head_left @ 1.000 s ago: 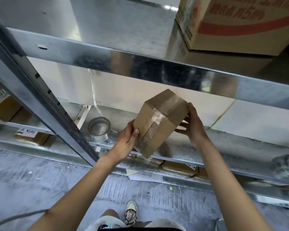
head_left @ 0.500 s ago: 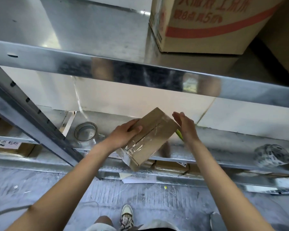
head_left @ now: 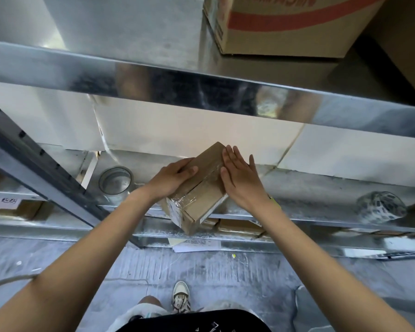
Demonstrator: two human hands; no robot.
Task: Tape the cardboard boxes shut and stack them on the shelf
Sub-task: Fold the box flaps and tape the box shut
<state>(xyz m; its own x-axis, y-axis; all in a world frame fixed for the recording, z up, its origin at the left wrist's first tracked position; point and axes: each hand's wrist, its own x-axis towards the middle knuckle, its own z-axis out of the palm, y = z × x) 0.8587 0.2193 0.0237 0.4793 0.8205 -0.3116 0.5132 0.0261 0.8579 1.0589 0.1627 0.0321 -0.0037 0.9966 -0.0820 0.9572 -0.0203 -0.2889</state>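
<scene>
Lowered and turned flatter since a second ago, the small cardboard box [head_left: 197, 188] now rests at the front edge of the metal shelf [head_left: 321, 185], one corner overhanging. Left hand [head_left: 171, 179] curls over its near-left side; right hand [head_left: 240, 178] lies flat, fingers straight, smoothing clear tape along the top seam. Light and stiff by the look of it, slick where taped, best held by its bare side faces. A tape roll [head_left: 115, 179] sits just left, a wrapped bundle [head_left: 380, 209] well right; the upper shelf beam [head_left: 201, 89] overhangs
</scene>
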